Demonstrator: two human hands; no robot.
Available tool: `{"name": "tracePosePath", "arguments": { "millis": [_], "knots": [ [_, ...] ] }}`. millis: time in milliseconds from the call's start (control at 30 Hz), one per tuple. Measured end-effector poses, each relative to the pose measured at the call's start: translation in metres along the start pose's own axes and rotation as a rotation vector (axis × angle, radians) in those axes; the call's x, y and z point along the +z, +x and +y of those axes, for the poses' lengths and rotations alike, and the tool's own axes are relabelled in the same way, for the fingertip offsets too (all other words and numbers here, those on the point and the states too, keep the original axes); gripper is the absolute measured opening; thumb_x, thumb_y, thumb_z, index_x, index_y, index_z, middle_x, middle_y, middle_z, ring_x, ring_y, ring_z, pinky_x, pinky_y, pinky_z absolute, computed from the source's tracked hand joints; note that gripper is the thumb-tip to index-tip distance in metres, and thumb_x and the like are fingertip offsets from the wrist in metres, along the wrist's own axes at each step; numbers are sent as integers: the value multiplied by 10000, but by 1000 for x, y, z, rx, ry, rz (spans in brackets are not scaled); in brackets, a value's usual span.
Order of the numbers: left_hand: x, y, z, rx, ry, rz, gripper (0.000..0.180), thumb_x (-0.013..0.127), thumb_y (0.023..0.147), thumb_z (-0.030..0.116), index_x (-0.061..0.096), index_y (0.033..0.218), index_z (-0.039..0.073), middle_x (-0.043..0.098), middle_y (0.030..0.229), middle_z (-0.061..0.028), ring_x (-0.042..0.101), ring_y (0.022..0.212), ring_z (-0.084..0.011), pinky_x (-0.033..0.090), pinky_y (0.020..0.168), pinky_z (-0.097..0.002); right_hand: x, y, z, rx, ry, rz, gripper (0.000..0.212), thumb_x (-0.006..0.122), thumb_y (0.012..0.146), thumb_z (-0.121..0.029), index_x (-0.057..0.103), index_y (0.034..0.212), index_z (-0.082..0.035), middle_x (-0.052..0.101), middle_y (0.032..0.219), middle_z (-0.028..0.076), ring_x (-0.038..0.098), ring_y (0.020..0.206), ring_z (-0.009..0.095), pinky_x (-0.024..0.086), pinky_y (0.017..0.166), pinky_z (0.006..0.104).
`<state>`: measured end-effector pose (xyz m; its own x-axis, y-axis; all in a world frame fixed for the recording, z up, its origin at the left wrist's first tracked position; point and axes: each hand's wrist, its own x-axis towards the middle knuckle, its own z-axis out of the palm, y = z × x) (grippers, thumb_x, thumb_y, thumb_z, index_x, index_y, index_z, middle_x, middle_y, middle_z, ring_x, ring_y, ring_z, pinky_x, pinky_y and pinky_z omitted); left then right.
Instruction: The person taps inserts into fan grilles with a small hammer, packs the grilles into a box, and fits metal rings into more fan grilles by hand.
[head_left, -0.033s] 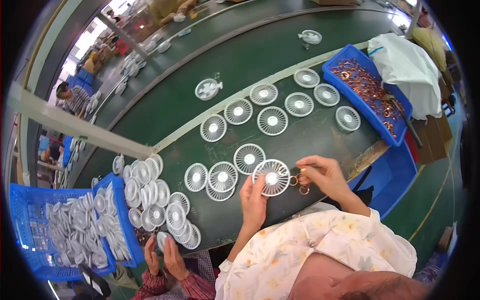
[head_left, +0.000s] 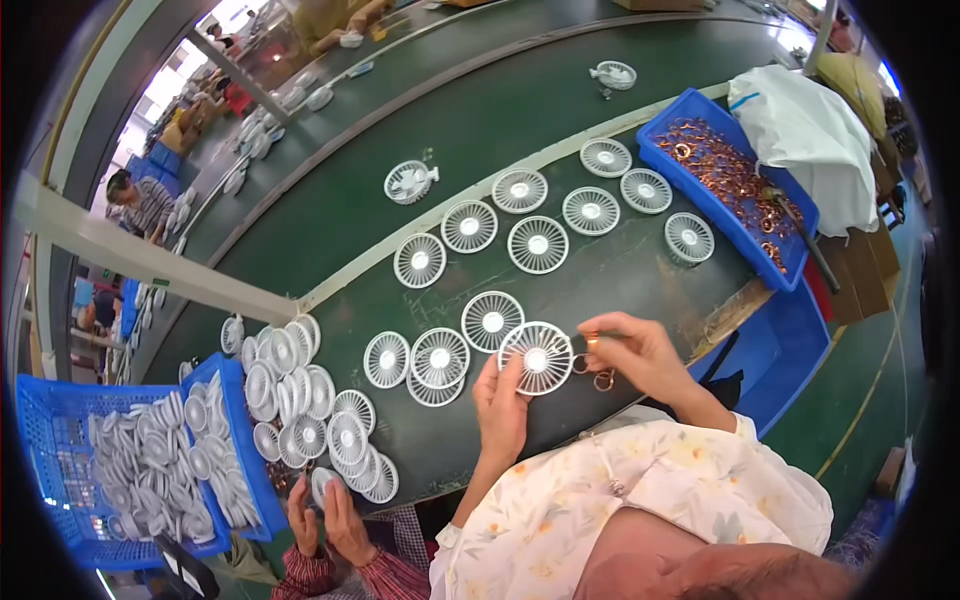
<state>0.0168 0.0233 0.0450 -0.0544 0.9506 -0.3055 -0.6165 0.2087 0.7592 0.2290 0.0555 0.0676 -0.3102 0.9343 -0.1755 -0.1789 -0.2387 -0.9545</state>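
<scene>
My left hand [head_left: 502, 405] is closed on the lower left rim of a round white fan grille [head_left: 536, 358], its spokes fanning out from a bright hub. Close to the grille's right edge, my right hand [head_left: 640, 358] pinches copper-coloured rings [head_left: 603, 380], and a couple of them dangle below the fingertips. Whether a ring touches the grille I cannot tell. Just beyond my left hand lie more grilles, among them a single one [head_left: 492, 321] and an overlapping pair [head_left: 440, 357]. Further off, several others [head_left: 538, 245] are spread in rows on the dark worktop [head_left: 620, 290].
A blue bin [head_left: 800, 215] of copper rings stands at the right, beside a white sack [head_left: 805, 140]. At the left, grilles are heaped near blue crates [head_left: 45, 430]. A co-worker's hands [head_left: 340, 520] hold a grille there. Fan parts [head_left: 410, 182] lie on the green belt beyond.
The whole view has shifted slightly left. Both hands keep nearly the same hold on the grille and the rings.
</scene>
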Motion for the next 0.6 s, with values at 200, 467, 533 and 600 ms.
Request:
{"name": "tracePosePath", "arguments": {
  "millis": [200,467,533,600],
  "knots": [
    [-15,7,-11,0,-19,-39,230,561,1013,25,564,1237,-29,686,1166,-121,695,1007,-161,594,883,-315,28,13,-4,-354,-424,-133,391,685,934,46,635,1320,5,590,1216,94,676,911,91,554,712,226],
    [-14,7,-12,-21,103,-74,244,540,1002,-21,562,1244,-42,690,1173,-130,707,1042,-183,608,913,-339,43,24,6,-541,-731,-27,219,754,883,-60,697,1093,-40,683,1013,115,716,827,272,580,696,358],
    [-13,5,-14,-10,100,-85,249,546,1005,-14,563,1252,-41,691,1172,-126,708,1038,-178,609,909,-335,42,24,8,-572,-866,24,208,761,869,-82,703,1065,-42,677,1019,126,702,813,317,578,703,396],
    [-13,5,-15,8,102,-98,254,551,1008,-7,564,1259,-41,693,1171,-123,708,1034,-174,609,904,-330,40,24,9,-556,-871,31,210,762,866,-84,706,1064,-42,676,1018,125,703,820,318,579,705,401]
  ]
}}
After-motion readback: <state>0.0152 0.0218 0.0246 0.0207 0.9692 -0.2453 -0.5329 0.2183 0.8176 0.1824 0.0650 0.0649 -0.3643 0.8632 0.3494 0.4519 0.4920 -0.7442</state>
